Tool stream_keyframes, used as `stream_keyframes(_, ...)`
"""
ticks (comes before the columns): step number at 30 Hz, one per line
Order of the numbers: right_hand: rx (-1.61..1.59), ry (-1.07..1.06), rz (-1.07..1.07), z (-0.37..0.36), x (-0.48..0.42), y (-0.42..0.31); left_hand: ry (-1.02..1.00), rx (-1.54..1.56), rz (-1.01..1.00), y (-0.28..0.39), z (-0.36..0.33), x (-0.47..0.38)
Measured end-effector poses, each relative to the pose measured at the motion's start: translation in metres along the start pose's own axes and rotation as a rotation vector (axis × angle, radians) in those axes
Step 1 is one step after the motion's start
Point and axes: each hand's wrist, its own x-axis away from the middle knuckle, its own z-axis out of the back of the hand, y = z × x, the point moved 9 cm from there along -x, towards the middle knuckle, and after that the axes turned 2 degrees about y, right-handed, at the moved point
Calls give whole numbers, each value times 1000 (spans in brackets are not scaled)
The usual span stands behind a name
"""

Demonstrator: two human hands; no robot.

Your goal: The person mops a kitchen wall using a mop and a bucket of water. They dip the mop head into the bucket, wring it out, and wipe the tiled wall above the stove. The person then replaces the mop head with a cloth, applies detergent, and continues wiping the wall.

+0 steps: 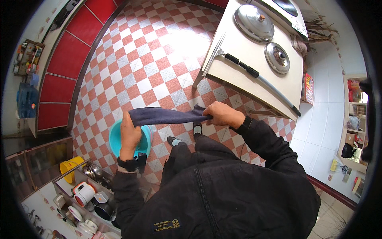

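A dark blue-grey cloth [167,116] is stretched between my two hands, folded into a long band. My left hand [129,136] grips its left end, with the thumb towards me. At the other end my right hand [223,114] pinches the cloth, and a loose corner sticks up beside the fingers. Below my left hand, a turquoise plastic basin [115,139] stands on the floor, partly hidden by that hand and wrist. What the basin holds is hard to tell.
To the right, a pale table [238,79] bears a window squeegee [250,70] with a long handle, a large metal lid [253,23] and a smaller lid [277,58]. Red cabinets [61,62] line the left. A shelf of pots [85,194] and a yellow bucket [70,168] stand lower left.
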Motion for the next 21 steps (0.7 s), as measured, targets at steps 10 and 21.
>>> stream_keyframes(10, 26, 184, 757, 31, 48, -136, 27, 1755, 527, -14, -97, 27)
stream_keyframes(21, 274, 748, -469, 126, 4, 241, -347, 1946, 35, 26, -48, -8)
